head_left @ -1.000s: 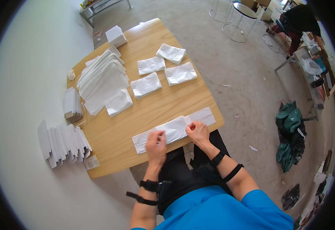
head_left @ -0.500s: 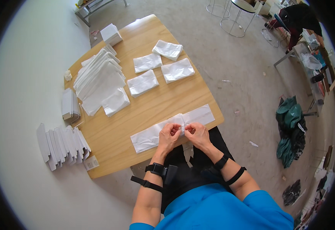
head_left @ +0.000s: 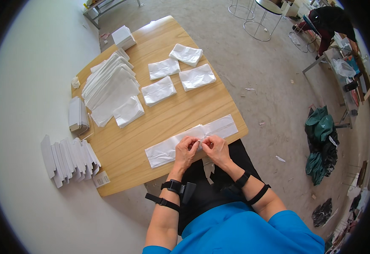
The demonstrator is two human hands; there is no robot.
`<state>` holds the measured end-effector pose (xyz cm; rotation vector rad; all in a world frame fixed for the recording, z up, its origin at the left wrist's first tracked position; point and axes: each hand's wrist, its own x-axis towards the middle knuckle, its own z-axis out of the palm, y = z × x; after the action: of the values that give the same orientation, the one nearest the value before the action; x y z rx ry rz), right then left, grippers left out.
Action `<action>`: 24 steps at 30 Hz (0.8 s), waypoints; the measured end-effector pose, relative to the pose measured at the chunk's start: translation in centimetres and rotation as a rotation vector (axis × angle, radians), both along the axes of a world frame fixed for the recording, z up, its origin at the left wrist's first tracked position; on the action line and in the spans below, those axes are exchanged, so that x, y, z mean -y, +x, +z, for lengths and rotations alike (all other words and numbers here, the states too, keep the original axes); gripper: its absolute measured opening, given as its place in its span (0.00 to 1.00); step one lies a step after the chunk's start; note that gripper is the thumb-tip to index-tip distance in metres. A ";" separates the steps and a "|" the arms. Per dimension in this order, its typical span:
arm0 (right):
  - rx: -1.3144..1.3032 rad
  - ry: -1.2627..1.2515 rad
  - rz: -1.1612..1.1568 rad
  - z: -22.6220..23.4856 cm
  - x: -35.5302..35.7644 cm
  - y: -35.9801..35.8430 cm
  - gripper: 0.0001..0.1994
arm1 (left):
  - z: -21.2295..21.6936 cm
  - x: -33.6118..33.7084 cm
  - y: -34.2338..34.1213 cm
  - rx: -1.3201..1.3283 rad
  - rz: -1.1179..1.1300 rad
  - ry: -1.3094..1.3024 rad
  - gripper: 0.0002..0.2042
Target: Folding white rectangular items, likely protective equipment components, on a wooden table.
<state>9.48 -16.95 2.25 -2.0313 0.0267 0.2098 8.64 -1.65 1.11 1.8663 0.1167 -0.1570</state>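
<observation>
Along the near edge of the table lies a long strip of thin, creased white sheets [head_left: 161,153], perhaps flat plastic bags. Its right part [head_left: 222,126] looks smoother. My left hand [head_left: 186,150] and my right hand [head_left: 217,150] meet over the strip's near edge at its middle. On both, thumb and forefinger are pinched together, with a small bit of white sheet between them. The fingertips almost touch and partly cover what they hold.
Folded white bundles [head_left: 197,77] lie farther back on the wooden table [head_left: 159,120]. At left are a fanned stack of white sheets [head_left: 111,86] and folded white cartons [head_left: 73,161] by the wall. Green plastic bags [head_left: 320,131] lie on the floor; a person [head_left: 331,21] bends at far right.
My right hand has shifted slightly left, closer to my left hand. Both still pinch at the middle of the strip; the bundles and stacks look the same.
</observation>
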 end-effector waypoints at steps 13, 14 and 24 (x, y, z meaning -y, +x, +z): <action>0.072 -0.049 -0.069 0.1 -0.9 -0.1 0.05 | -0.5 -0.5 0.2 -0.043 -0.025 -0.043 0.07; 0.066 -0.046 -0.081 0.1 -0.8 -0.2 0.05 | -0.5 -0.6 0.1 -0.050 -0.033 -0.037 0.06; 0.034 -0.099 -0.122 -0.3 0.3 -1.1 0.06 | -0.7 -0.7 0.2 -0.008 -0.007 -0.046 0.06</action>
<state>8.34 -17.24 1.92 -2.1235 0.1413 0.0985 8.88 -0.99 0.43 1.8209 0.1112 -0.1708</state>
